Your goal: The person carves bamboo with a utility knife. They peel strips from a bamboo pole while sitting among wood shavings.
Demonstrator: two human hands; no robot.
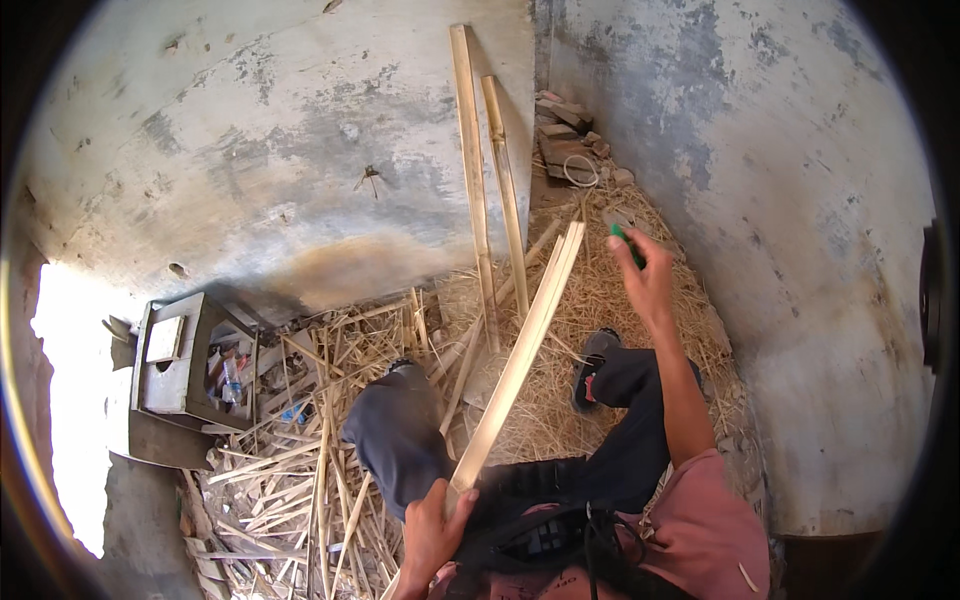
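Note:
A long split bamboo strip [520, 365] slants up and away from my lap, its pale inner face showing and its far end split into narrower pieces. My left hand [435, 530] is closed round its lower part. Beyond the strip's far end, to the right, my right hand [645, 278] is raised and closed on a small green object [628, 246]. Most of that object is hidden in my fingers, so I cannot make out its kind. A gap separates it from the bamboo.
Two bamboo lengths [472, 150] lean on the wall ahead. Loose strips [290, 500] cover the floor at left, shavings [640, 225] at right. A box-like cabinet [175, 385] with a bottle inside stands left. Bricks [565, 145] and a white ring [581, 171] lie in the far corner.

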